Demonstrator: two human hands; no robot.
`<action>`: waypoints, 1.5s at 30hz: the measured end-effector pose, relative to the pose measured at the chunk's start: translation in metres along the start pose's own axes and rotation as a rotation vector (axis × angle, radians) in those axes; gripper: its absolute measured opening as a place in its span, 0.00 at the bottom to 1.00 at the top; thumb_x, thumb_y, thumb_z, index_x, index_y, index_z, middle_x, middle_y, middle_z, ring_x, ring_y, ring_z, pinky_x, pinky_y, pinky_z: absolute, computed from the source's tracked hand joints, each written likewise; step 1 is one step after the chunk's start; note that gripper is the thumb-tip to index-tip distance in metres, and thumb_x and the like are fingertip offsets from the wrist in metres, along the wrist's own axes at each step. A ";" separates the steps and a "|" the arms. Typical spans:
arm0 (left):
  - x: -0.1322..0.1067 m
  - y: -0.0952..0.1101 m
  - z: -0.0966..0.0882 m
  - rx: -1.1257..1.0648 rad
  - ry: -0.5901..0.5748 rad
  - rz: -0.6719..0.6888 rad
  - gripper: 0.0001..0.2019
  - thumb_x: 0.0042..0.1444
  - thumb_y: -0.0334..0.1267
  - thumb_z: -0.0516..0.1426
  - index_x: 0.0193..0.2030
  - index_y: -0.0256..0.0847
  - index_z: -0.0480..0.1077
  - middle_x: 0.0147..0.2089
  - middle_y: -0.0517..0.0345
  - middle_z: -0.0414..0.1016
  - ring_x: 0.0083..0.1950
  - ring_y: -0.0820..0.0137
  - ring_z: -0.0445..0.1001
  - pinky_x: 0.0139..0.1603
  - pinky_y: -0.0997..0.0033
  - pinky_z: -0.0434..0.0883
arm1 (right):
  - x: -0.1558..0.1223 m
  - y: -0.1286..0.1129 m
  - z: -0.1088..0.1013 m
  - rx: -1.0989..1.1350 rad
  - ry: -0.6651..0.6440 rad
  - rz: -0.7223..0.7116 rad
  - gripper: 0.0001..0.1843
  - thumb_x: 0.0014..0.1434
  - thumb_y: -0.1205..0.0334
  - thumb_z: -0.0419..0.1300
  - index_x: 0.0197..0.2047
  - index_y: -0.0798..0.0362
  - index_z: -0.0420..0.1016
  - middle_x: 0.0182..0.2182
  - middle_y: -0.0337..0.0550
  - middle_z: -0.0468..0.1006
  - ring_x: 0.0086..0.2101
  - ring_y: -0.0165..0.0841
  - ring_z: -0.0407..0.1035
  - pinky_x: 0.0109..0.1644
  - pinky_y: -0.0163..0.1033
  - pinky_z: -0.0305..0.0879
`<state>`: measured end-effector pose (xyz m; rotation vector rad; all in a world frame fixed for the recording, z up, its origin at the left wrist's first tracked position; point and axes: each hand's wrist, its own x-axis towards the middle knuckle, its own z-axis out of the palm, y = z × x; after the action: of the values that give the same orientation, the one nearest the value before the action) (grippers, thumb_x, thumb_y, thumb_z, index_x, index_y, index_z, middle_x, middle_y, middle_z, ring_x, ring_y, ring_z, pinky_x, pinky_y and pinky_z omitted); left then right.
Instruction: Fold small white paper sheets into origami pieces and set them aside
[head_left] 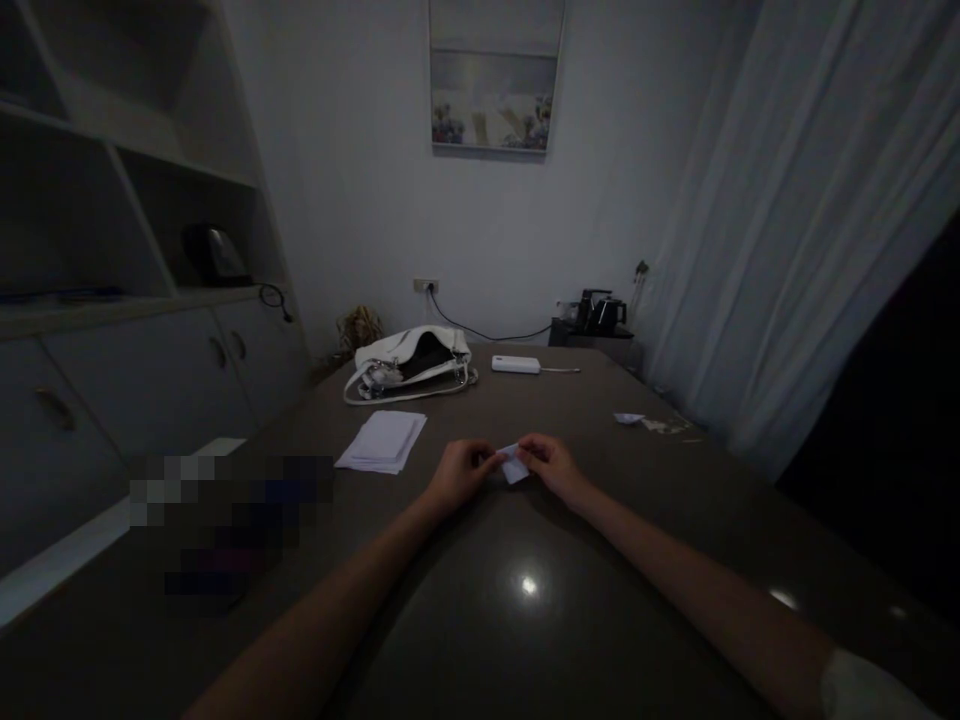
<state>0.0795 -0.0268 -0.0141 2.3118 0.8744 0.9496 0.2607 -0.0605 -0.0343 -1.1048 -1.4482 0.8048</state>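
Note:
Both my hands meet over the middle of a dark table [525, 620]. Between them is a small folded piece of white paper [514, 467]. My left hand [459, 474] pinches its left side with curled fingers. My right hand [550, 464] pinches its right side, fingers closed over the paper's edge. The paper rests at or just above the tabletop; I cannot tell whether it touches.
A stack of white paper sheets [382, 441] lies left of my hands. Farther back are a white handbag [411, 362] and a white power bank [516, 364] with a cable. A small folded paper piece [628, 418] sits at right. White curtains hang on the right, cabinets on the left.

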 end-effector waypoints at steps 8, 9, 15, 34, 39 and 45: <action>0.000 0.001 -0.001 0.003 -0.009 0.016 0.18 0.54 0.47 0.53 0.27 0.33 0.73 0.21 0.62 0.67 0.23 0.77 0.61 0.25 0.78 0.55 | -0.001 0.001 0.000 0.009 0.006 0.022 0.18 0.44 0.48 0.63 0.28 0.55 0.70 0.21 0.36 0.69 0.22 0.27 0.61 0.25 0.32 0.55; 0.000 0.001 -0.001 0.003 -0.009 0.013 0.18 0.54 0.47 0.53 0.27 0.33 0.73 0.20 0.62 0.67 0.23 0.77 0.60 0.25 0.78 0.55 | -0.001 0.000 0.000 0.012 0.004 0.023 0.18 0.44 0.48 0.63 0.28 0.55 0.70 0.21 0.37 0.69 0.22 0.27 0.61 0.25 0.32 0.55; 0.000 0.001 0.000 0.004 -0.001 0.019 0.18 0.55 0.47 0.53 0.27 0.33 0.73 0.20 0.62 0.66 0.23 0.77 0.60 0.24 0.78 0.54 | -0.002 -0.003 0.000 0.013 -0.011 0.023 0.19 0.44 0.46 0.63 0.28 0.55 0.70 0.20 0.36 0.69 0.21 0.26 0.61 0.25 0.32 0.55; 0.001 -0.002 0.001 -0.286 -0.067 -0.059 0.19 0.52 0.49 0.53 0.24 0.32 0.69 0.21 0.61 0.65 0.24 0.75 0.63 0.24 0.78 0.57 | -0.005 -0.011 0.001 -0.019 -0.045 0.012 0.16 0.48 0.50 0.62 0.29 0.56 0.71 0.23 0.39 0.71 0.24 0.28 0.64 0.28 0.33 0.58; -0.001 0.000 0.002 -0.235 -0.027 -0.048 0.19 0.52 0.50 0.53 0.25 0.33 0.68 0.22 0.62 0.65 0.25 0.75 0.62 0.24 0.78 0.57 | -0.004 -0.010 0.002 -0.003 -0.040 0.007 0.16 0.46 0.49 0.62 0.28 0.55 0.71 0.22 0.38 0.72 0.24 0.28 0.64 0.28 0.33 0.58; 0.000 0.006 0.000 -0.140 -0.044 -0.023 0.21 0.57 0.47 0.47 0.22 0.34 0.67 0.20 0.62 0.64 0.24 0.75 0.61 0.24 0.77 0.56 | -0.004 -0.011 0.000 0.010 -0.039 0.021 0.15 0.46 0.51 0.63 0.28 0.55 0.71 0.23 0.38 0.72 0.24 0.28 0.64 0.29 0.34 0.59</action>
<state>0.0814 -0.0313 -0.0101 2.1904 0.7895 0.9170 0.2581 -0.0676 -0.0259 -1.1043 -1.4657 0.8518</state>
